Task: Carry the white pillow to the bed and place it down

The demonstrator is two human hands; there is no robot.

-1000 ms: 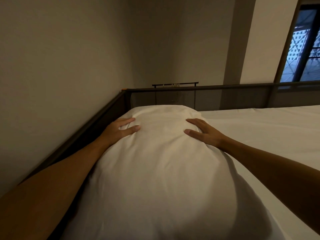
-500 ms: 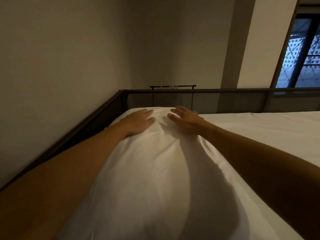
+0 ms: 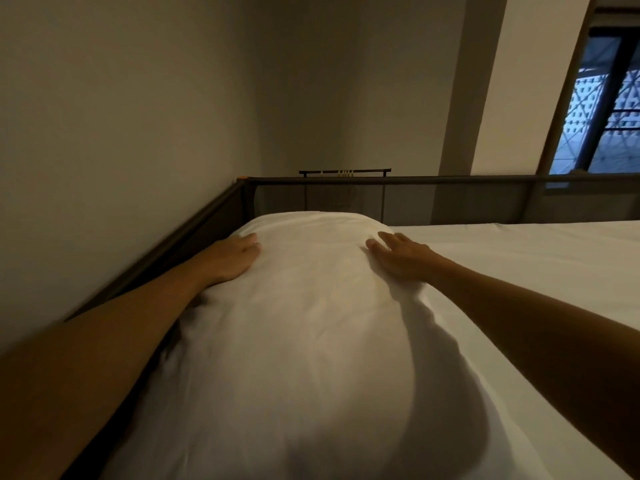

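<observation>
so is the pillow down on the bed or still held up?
Down. The pillow lies flat on the white sheet beside the frame rail; the left hand and right hand rest open on top, not gripping.

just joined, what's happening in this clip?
A person is setting a white pillow on a bed with a white sheet. The pillow lies lengthwise along the dark bed rail beside the wall. The left hand and right hand both rest flat, fingers open, on the pillow's far end, one on each side. Nothing is gripped; the pillow looks already down.
</observation>
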